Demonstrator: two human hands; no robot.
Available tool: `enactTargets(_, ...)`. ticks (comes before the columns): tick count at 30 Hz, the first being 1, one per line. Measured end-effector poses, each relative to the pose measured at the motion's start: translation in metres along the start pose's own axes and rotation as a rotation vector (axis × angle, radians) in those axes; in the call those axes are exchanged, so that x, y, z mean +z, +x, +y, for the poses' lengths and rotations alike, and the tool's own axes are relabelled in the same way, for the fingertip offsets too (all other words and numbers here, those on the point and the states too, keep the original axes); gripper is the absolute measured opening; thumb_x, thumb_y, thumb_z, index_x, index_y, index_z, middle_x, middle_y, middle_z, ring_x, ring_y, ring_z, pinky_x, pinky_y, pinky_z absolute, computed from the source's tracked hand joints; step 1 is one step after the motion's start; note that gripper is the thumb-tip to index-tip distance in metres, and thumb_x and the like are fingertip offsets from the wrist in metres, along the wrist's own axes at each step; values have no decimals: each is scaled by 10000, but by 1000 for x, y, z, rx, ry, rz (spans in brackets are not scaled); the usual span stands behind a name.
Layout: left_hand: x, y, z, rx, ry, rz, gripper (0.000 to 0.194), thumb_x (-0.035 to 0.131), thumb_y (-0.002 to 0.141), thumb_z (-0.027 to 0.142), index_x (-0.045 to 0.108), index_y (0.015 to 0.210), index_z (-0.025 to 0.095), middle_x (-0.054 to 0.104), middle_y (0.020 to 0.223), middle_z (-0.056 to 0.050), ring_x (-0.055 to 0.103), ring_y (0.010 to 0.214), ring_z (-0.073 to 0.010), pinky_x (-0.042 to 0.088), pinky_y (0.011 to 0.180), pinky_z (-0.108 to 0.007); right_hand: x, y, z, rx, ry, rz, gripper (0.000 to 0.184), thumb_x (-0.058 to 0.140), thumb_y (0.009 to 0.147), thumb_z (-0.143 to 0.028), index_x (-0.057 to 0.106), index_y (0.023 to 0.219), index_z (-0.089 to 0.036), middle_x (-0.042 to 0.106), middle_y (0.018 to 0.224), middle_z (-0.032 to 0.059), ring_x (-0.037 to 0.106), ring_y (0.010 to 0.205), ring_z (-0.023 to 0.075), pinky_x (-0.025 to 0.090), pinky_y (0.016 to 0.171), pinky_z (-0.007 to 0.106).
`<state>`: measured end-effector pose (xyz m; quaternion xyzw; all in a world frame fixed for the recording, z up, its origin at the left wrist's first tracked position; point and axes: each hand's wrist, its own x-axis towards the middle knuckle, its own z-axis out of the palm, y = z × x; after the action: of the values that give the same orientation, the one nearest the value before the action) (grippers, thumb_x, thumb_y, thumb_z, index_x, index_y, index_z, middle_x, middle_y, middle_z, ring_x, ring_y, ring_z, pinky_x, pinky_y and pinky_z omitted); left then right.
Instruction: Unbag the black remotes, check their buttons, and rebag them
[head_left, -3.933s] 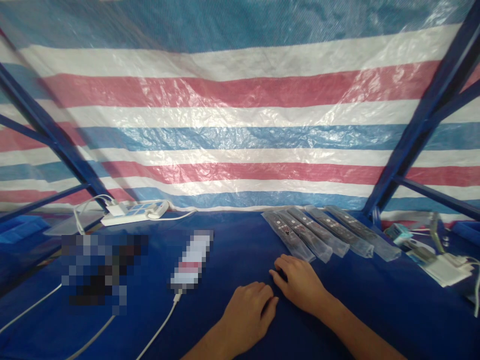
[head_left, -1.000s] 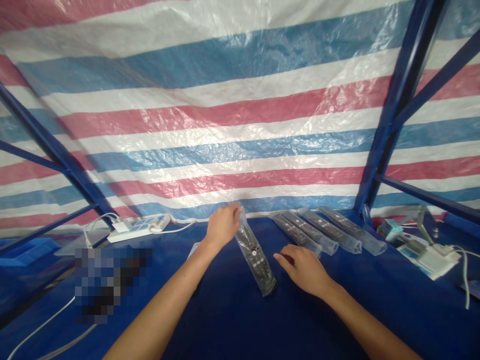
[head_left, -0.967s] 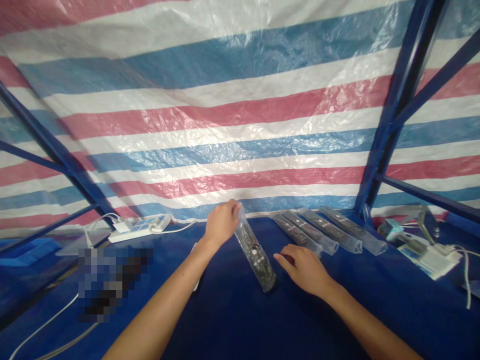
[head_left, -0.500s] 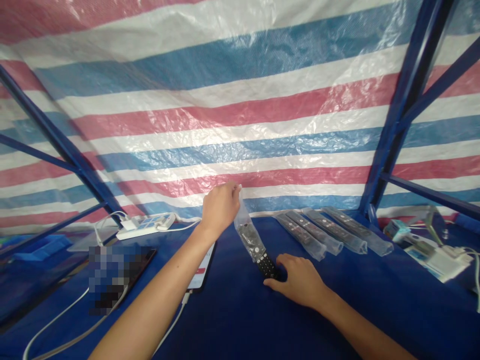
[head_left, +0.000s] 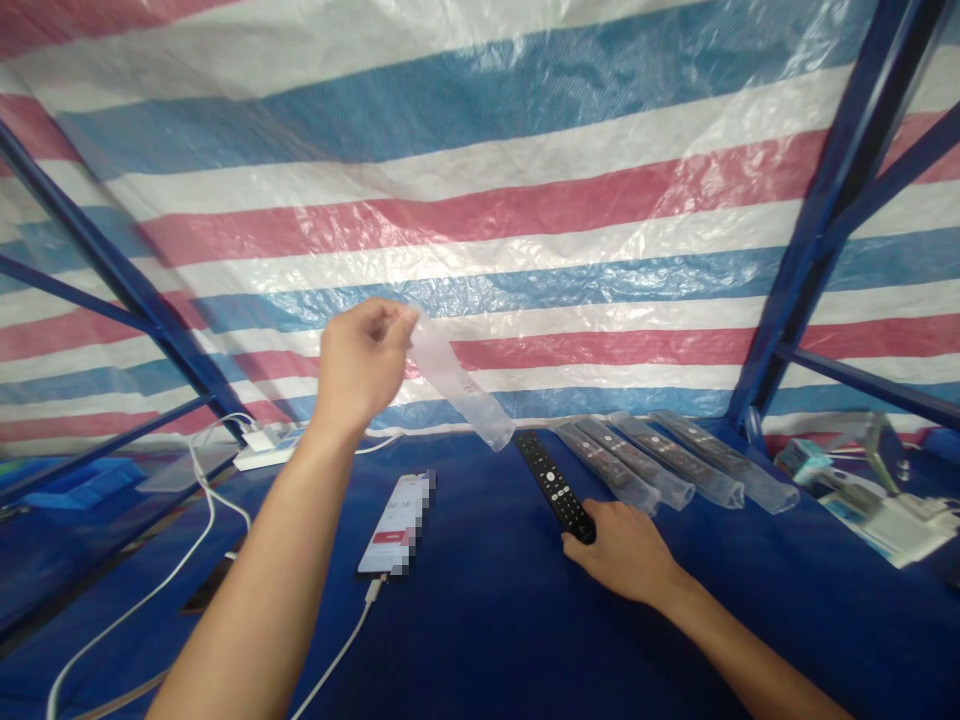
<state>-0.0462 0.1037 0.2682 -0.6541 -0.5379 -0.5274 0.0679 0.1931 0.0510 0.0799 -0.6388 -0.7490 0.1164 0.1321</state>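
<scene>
Remote is slanting beside the bagged remotes, right hand gripping its near end; left hand is pinching the bag by its top, seemingly holding it clear.

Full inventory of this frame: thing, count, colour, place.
Bare remote: 1, black, centre-right
Sleeve: 1, translucent, held up, centre
Bagged remotes: 4, black in translucent bags, back right
Phone: 1, white-and-red screen, left of centre
Cables: several, mostly white, left and at phone
Power strip: 1, white, back left, partly hidden
Tray: at least 1, blue, far left
Flat object: 1, dark, lower left, mostly hidden
Small items: several, white and teal, far right, unclear
Table: 1, blue, foreground
Frame bars: several, blue, both sides
Tarp: red-white-blue, background
Left hand: 1, bare, pinching sleeve
Right hand: 1, bare, gripping bare remote
</scene>
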Motion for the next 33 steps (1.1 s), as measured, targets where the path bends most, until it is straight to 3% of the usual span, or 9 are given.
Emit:
enactTargets(3,5,-1,-37,-209,-208,-34,190,550,789,316,601,752,136,526,588,44,444,540,-74,377,571,-203,-10,5,11,90,15,69,309,498,807,-470,629,750,-196,711,762,78,653,704,222,330,558,279)
enactTargets(7,48,-38,-96,-447,-225,-463,233,575,746,359,551,627,160,495,520,45,438,486,-91,366,516,-219,-17,7,9,93,88,121,284,517,797,-456,611,716,-200,697,726,54,628,656,194,285,527,270)
enactTargets(9,70,-62,-118,-457,-128,-626,221,517,792,324,576,653,162,528,535,29,483,504,-110,378,529,-230,-17,6,0,55,103,108,274,527,791,-443,591,683,-199,686,698,45,610,620,176,261,514,270)
enactTargets(11,85,-82,-131,-379,43,-686,218,496,818,275,598,663,161,596,600,-6,559,595,-138,404,591,-241,-14,4,-11,8,103,84,262,529,787,-427,573,662,-200,683,689,38,606,616,172,254,515,271)
enactTargets(17,95,-104,-138,-259,373,-754,206,464,869,212,664,847,166,713,898,-93,656,869,-205,446,731,-263,-1,-1,-43,-116,61,-5,206,540,749,-378,592,647,-207,702,697,37,639,635,191,276,534,284)
enactTargets(26,101,-101,-143,-246,512,-809,231,435,907,256,655,951,201,706,990,-98,639,1009,-226,455,798,-273,33,-4,-64,-116,41,-76,301,577,758,-489,670,794,-205,729,840,81,677,786,246,418,649,300)
enactTargets(30,98,-99,-144,-238,527,-756,267,399,934,286,641,991,189,692,1018,-104,633,1002,-223,455,818,-284,23,2,-48,-149,29,-10,405,487,840,-578,643,873,-206,712,913,74,671,829,231,438,669,297)
enactTargets(33,92,-99,-139,-198,570,-617,301,379,946,319,617,1056,172,657,1085,-119,607,1027,-227,459,834,-297,1,11,-15,61,-163,145,401,433,897,-518,614,976,-169,694,977,121,676,845,258,454,663,319)
